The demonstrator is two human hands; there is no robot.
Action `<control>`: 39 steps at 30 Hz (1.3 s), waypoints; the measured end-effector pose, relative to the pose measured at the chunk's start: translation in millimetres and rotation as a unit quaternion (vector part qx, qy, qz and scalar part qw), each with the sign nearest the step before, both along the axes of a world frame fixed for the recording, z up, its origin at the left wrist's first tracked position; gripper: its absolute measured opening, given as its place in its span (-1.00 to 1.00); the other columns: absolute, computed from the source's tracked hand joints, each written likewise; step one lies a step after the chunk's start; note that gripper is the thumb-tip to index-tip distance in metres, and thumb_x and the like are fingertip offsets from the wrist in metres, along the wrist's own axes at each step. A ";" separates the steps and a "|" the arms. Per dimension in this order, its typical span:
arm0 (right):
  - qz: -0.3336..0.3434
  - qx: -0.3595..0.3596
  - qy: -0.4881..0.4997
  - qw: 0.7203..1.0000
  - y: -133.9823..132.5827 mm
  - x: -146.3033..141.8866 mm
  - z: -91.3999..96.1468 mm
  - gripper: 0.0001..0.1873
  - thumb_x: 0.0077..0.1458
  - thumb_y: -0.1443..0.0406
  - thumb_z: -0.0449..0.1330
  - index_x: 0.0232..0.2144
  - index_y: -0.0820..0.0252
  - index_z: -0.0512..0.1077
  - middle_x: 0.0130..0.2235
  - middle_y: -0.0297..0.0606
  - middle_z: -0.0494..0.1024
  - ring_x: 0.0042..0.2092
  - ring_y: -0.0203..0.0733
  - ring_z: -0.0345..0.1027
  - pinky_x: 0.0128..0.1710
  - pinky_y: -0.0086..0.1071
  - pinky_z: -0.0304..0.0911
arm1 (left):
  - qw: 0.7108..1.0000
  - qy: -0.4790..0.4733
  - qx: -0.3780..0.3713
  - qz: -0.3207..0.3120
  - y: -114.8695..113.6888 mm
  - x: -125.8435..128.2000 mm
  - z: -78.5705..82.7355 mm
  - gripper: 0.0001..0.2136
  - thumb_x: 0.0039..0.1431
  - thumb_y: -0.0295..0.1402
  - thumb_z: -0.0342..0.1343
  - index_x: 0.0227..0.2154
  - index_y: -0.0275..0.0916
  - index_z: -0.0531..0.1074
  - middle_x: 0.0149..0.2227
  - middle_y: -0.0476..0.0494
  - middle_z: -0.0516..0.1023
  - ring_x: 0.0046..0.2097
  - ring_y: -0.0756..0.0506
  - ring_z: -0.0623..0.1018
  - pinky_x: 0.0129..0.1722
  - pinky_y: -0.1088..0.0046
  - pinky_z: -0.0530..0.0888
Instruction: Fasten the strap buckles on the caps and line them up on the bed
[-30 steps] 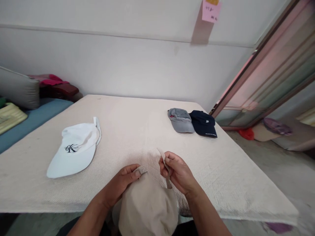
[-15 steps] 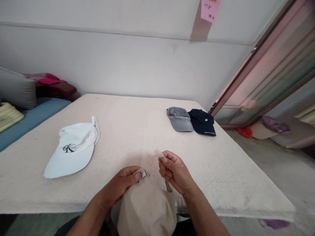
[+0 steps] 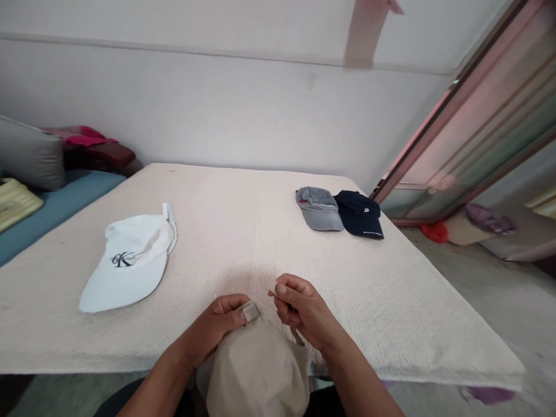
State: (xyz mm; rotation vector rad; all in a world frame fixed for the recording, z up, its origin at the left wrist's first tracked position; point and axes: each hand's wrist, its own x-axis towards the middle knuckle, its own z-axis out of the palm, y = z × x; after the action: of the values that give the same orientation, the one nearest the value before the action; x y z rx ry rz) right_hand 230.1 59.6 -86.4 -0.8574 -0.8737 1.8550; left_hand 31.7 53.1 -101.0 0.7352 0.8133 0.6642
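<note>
A beige cap sits at the near table edge, its back toward the table. My left hand is closed on the cap's short strap end with the buckle, thumb pressing on it. My right hand pinches the other, longer strap tip between thumb and fingers, close to the left hand. The two strap ends are a few centimetres apart.
A white cap with a dark logo lies to the left on the cream-covered table. A grey cap and a navy cap lie side by side far right. Cushions on the left, a sliding door on the right.
My right hand has brought the long strap tip down and left, closer to the buckle end held in my left hand. The view shifted slightly.
</note>
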 end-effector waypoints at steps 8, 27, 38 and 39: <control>0.032 -0.001 -0.031 0.999 -3.9 -4.6 -8.6 -0.77 0.02 0.23 0.24 -0.53 0.26 0.34 -0.63 -0.46 0.26 -0.64 -0.51 -0.06 -0.64 -0.51 -0.22 | 1.000 -0.009 -0.006 0.015 -1.9 5.0 0.8 -0.87 0.00 -0.33 0.26 -0.42 -0.29 0.52 -0.48 -0.06 0.51 -0.47 0.05 0.41 -0.43 0.56 0.28; 0.089 0.017 -0.126 0.988 -6.2 0.4 -6.4 -0.76 -0.04 0.16 0.29 -0.48 0.24 0.41 -0.65 -0.51 0.18 -0.64 -0.50 -0.08 -0.66 -0.54 -0.17 | 1.000 -0.005 -0.011 0.028 -2.9 5.3 -1.8 -0.82 -0.07 -0.28 0.31 -0.48 -0.28 0.50 -0.54 0.01 0.46 -0.53 0.09 0.35 -0.51 0.60 0.23; 0.114 0.037 -0.176 0.977 -4.9 3.9 -9.6 -0.74 -0.03 0.14 0.27 -0.49 0.24 0.41 -0.63 -0.48 0.21 -0.61 -0.47 -0.03 -0.64 -0.54 -0.12 | 1.000 0.016 0.003 0.013 -2.7 5.8 -1.5 -0.82 -0.04 -0.27 0.29 -0.49 -0.28 0.50 -0.56 0.03 0.40 -0.54 0.11 0.30 -0.53 0.63 0.20; 0.114 0.036 -0.174 0.977 -4.8 3.2 -9.6 -0.74 -0.03 0.14 0.27 -0.50 0.24 0.40 -0.64 -0.49 0.20 -0.61 -0.47 -0.03 -0.64 -0.54 -0.13 | 1.000 0.014 0.004 0.010 -2.5 5.6 -2.0 -0.82 -0.05 -0.27 0.29 -0.49 -0.28 0.50 -0.56 0.03 0.41 -0.54 0.11 0.30 -0.53 0.63 0.20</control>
State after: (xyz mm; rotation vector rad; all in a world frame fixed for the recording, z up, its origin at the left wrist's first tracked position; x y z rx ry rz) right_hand 233.3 54.7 -96.0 -1.0942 -1.2957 1.8832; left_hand 37.3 50.6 -103.0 0.7450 0.8452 0.6773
